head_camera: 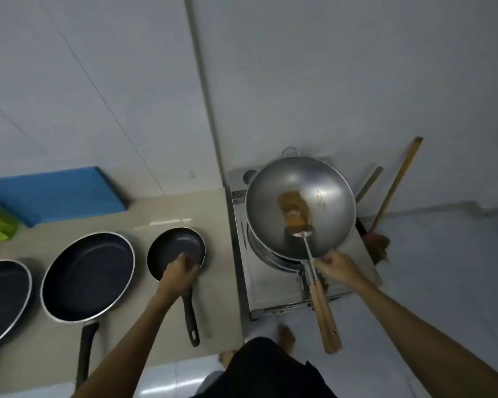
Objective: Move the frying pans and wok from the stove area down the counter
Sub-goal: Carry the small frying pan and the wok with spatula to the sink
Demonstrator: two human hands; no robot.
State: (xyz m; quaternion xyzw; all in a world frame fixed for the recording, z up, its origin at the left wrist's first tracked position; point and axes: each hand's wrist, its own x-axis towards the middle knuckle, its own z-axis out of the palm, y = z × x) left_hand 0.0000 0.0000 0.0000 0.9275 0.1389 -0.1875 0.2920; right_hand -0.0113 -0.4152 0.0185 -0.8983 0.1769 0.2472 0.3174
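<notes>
Right hand (338, 265) apparently grips wok (299, 206) at its near rim.

The wok (299, 206) is showing as bare grey metal with a dull sheen, its handle (325, 320) as pale wood. At nine o'clock from it, the small frying pan (176, 248) is looking matt black inside, with a black plastic-looking handle. The desk (170, 214) is gleaming smooth beige.

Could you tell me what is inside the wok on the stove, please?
Inside the wok lies a brown patch of food and the metal blade of a spatula. The spatula's handle leans out over the rim. What lies under the food is covered.
</notes>
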